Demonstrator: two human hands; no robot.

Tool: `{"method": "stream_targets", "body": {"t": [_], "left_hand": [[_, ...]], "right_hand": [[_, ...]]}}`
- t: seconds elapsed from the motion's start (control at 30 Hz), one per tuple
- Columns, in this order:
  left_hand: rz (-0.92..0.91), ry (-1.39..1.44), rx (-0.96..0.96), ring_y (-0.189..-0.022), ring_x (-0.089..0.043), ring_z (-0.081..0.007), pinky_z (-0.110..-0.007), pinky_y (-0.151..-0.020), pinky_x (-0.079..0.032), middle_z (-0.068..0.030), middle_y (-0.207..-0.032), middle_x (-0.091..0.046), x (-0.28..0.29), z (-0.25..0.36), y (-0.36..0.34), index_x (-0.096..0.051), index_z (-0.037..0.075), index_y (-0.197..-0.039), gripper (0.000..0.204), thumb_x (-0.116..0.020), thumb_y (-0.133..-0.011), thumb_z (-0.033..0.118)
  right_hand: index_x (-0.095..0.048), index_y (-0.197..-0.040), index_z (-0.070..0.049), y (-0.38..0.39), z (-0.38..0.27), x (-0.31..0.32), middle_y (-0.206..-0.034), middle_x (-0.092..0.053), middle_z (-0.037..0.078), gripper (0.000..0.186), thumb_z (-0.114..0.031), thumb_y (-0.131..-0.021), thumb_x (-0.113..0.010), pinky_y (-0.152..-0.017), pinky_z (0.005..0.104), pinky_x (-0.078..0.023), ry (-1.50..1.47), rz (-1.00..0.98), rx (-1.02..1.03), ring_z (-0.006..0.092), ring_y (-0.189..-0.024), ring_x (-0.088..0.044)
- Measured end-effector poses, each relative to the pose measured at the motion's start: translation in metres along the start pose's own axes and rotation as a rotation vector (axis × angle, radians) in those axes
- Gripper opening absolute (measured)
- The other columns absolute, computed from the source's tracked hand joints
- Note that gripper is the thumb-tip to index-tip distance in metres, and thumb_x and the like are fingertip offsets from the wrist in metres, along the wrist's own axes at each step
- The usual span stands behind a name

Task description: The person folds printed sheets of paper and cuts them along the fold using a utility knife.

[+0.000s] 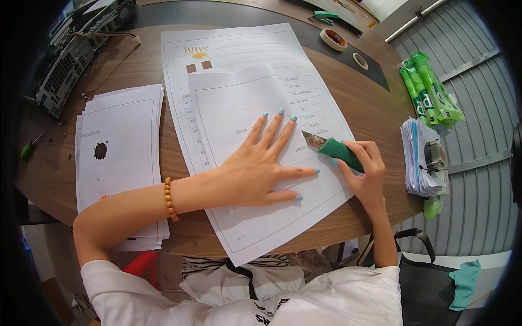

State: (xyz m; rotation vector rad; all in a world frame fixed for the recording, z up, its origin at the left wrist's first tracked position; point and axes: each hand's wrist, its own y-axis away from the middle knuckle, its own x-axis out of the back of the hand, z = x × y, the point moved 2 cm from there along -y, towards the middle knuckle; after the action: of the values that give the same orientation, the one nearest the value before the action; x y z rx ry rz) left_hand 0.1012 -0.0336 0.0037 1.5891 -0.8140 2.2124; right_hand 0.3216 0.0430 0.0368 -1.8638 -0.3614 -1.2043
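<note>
My left hand (258, 171) lies flat with fingers spread, pressing on a smaller white printed sheet (234, 103). That sheet rests on a larger white printed sheet (234, 239), which lies at a slant and reaches over the table's near edge. A utility knife (343, 154) with a green handle is gripped in my right hand (367, 176). Its blade points up and left, near the right edge of the smaller sheet, just right of my left fingertips. Whether the blade touches the paper, I cannot tell.
A stack of printed sheets (120, 125) lies at left, beside a small green screwdriver (28, 148). An open metal electronics case (68, 65) stands at the far left. Tape rolls (333, 39) and a green stapler (324, 16) sit at the back; green packets (427, 89) and bundled papers (421, 157) line the right edge.
</note>
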Motion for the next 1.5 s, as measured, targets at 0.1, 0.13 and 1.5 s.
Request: {"method": "stream_targets", "body": {"t": [0.1, 0.13, 1.5], "left_hand": [[0.018, 0.002, 0.000, -0.133, -0.006, -0.0506, -0.060, -0.105, -0.010, -0.0330, -0.142, -0.016, 0.000, 0.000, 0.001, -0.050, 0.037, -0.127, 0.045, -0.049, -0.085, 0.053], [0.025, 0.003, -0.004, -0.133, -0.006, -0.0507, -0.060, -0.105, -0.010, -0.0331, -0.142, -0.016, 0.000, 0.000, 0.001, -0.050, 0.037, -0.127, 0.045, -0.049, -0.085, 0.053], [0.012, 0.007, -0.024, -0.132, -0.014, -0.0488, -0.059, -0.106, -0.012, -0.0301, -0.141, -0.023, 0.000, 0.000, 0.000, -0.050, 0.037, -0.126, 0.045, -0.051, -0.084, 0.052]], "right_hand": [[-0.063, -0.098, -0.006, -0.007, 0.000, -0.003, -0.085, -0.056, 0.008, 0.033, -0.010, -0.067, -0.075, -0.061, 0.0316, -0.047, -0.004, 0.005, 0.029, 0.0220, -0.075, -0.056], [-0.063, -0.098, -0.006, -0.009, 0.000, -0.004, -0.085, -0.056, 0.008, 0.033, -0.011, -0.067, -0.075, -0.061, 0.0316, -0.047, -0.001, 0.000, 0.034, 0.0219, -0.075, -0.056], [-0.061, -0.098, -0.007, -0.129, 0.031, -0.081, -0.091, -0.062, 0.008, 0.018, -0.016, -0.082, -0.063, -0.070, 0.0320, -0.045, -0.113, 0.116, 0.010, 0.0192, -0.086, -0.057]]}}
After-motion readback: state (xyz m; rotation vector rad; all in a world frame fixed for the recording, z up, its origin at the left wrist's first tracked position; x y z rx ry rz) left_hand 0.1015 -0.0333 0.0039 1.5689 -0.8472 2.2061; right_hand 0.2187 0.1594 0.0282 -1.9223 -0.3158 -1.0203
